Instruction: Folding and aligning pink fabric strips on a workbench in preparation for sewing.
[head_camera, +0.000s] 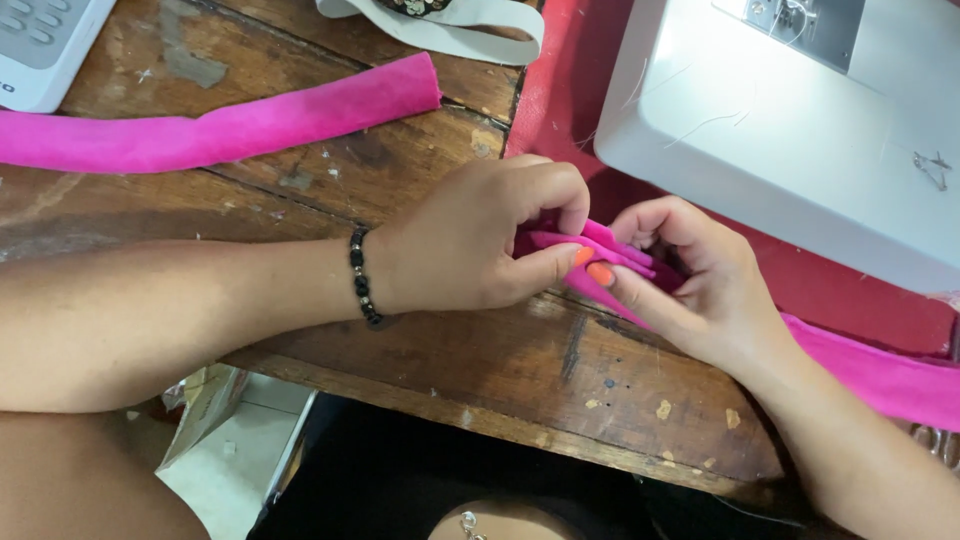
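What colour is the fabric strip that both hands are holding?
Bright pink. The fabric strip is pinched between the left hand and right hand; head view shows it.

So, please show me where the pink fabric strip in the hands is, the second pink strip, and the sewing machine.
pink fabric strip (880, 375), head view, on the flat stretch past the right wrist.
second pink strip (230, 125), head view, on its middle.
sewing machine (790, 130), head view, on its white bed.
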